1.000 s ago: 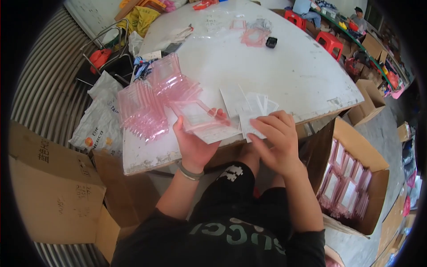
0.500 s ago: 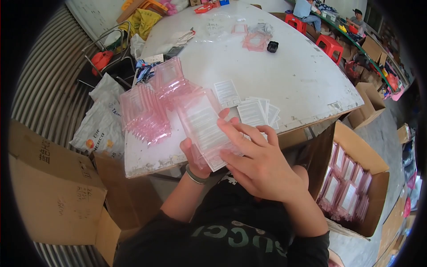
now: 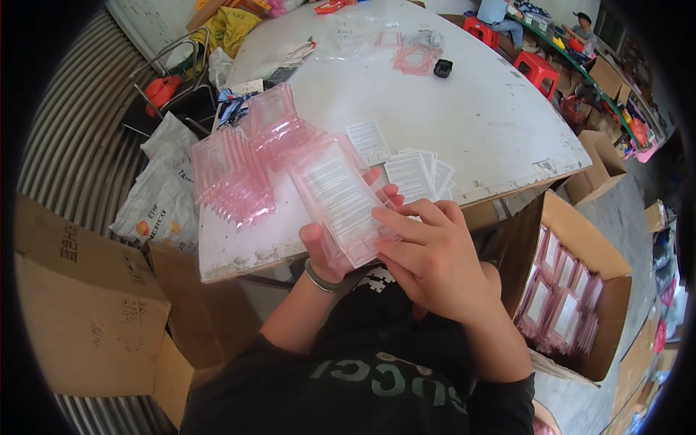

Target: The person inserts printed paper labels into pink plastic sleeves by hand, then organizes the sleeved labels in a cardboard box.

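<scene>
My left hand [image 3: 322, 255] cradles a clear pink plastic pouch [image 3: 316, 150] from beneath, thumb along its left edge and fingertips showing past its right edge. A white printed card [image 3: 341, 194] lies in the pouch, seen through the plastic. At the pouch's lower right end, the thumb and fingers of my right hand [image 3: 438, 257] close on its edge; whether they grip the card or only plastic cannot be made out. Just beyond are loose printed cards [image 3: 407, 176], fanned out, and a single card [image 3: 368, 140]. Stacked pink pouches [image 3: 232, 174] lie to the left.
The white table [image 3: 493, 123] has chipped edges. On my right stands a cardboard box [image 3: 615, 319] of filled pouches; another carton [image 3: 80, 290] is at left. A small black object [image 3: 443, 68] lies farther back. Two people sit at a far bench near red stools [image 3: 538, 72].
The card's lower corner, which stuck out past the pouch, has moved up and now lies within its end. My right hand has shifted slightly right, and more left fingertips show.
</scene>
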Available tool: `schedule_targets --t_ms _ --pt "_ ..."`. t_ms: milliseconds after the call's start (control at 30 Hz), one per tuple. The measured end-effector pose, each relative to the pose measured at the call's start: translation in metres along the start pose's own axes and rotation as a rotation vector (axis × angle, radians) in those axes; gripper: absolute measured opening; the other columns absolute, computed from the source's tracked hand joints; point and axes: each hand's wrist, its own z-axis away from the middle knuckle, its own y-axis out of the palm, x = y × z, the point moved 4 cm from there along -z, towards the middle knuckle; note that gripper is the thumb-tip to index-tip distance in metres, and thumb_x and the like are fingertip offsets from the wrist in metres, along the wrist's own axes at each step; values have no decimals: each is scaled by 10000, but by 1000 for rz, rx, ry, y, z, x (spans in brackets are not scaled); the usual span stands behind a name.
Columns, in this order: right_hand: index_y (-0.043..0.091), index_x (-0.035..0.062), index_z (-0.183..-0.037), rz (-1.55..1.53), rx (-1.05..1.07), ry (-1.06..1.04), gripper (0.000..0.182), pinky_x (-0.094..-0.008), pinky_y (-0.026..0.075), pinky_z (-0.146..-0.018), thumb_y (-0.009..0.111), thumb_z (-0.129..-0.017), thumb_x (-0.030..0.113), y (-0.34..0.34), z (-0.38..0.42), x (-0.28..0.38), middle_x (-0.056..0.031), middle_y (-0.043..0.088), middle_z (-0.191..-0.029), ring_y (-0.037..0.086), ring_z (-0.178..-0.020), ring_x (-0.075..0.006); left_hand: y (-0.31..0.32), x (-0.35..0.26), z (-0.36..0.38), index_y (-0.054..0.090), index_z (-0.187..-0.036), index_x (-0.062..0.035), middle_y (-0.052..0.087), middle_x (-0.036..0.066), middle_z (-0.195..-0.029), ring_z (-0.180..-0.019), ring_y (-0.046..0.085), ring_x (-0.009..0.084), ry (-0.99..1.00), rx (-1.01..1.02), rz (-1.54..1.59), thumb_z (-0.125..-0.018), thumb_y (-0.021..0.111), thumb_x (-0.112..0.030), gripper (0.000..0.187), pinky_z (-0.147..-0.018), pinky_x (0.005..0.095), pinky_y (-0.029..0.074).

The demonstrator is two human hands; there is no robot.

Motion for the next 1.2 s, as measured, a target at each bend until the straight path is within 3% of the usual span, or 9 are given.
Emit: schedule_targets --t_ms 200,400,633,733,767,900,1000,1100,1200 --pt "625 41 -745 225 167 -144 148 -426 483 -838 688 -666 149 -5 -6 6 -93 665 -1018 613 -899 -268 5 20 8 160 -1569 3 377 231 -1512 -1400 403 357 -37 -44 204 -691 720 -597 1202 -1122 489 430" --pt "556 59 -680 307 -28 -235 141 -463 494 -837 640 -681 173 6 1 0 -92 558 -715 588 -688 -255 4 32 13 124 -1596 -52 271 205 -1599 -1458 325 353 -73 -68 115 -743 626 -639 1151 -1152 506 377" --pt "598 57 -955 238 165 -64 275 -461 481 -907 684 -715 160 23 6 -12 -116 627 -937 638 -912 -268 -5 36 21 145 -1595 -73 193 164 -1640 -1487 251 341 76 -211 27 -758 689 -535 1100 -1208 514 256" --pt "644 26 -1111 -291 -122 173 420 -424 497 -853 781 -748 187 2 16 -23 -153 671 -1063 643 -992 -279 -5 34 25 172 -1576 -26 151 169 -1649 -1504 202 323 -170 -6 625 -761 745 -439 1078 -1232 514 190" --pt "652 19 -1151 -423 -332 396 437 -412 516 -806 792 -776 196 -8 32 -36 -160 675 -1042 660 -951 -270 -1 47 16 191 -1567 -16 201 174 -1629 -1487 243 322 -253 -23 483 -791 722 -423 1025 -1217 511 233" --pt "659 -1 -1180 -655 -259 951 364 -328 534 -659 753 -852 126 -10 112 -82 -112 692 -971 667 -779 -176 1 74 -3 296 -1518 25 445 200 -1478 -1353 462 306 -405 -171 -35 -929 616 -326 757 -1102 485 434" --pt "673 9 -1125 -1015 -491 1030 255 -266 533 -591 706 -875 43 -19 136 -87 -64 697 -899 653 -679 -119 5 45 14 392 -1467 48 599 205 -1307 -1181 610 272 -349 -215 -681 -1021 515 -223 537 -956 444 557" --pt "656 -10 -1186 -761 -839 1125 287 -238 520 -605 676 -902 21 -72 208 -110 -60 703 -902 636 -680 -106 40 18 -4 500 -1404 44 665 199 -1204 -1048 664 234 -172 -112 -1042 -1023 513 -93 405 -913 376 564" --pt "650 -25 -1207 -94 -1013 1359 318 -259 461 -532 678 -895 28 -128 367 -166 -79 689 -808 571 -594 -100 27 -77 -10 555 -1358 43 675 179 -1194 -1098 646 227 270 -360 -1381 -1012 558 -85 370 -932 354 538"
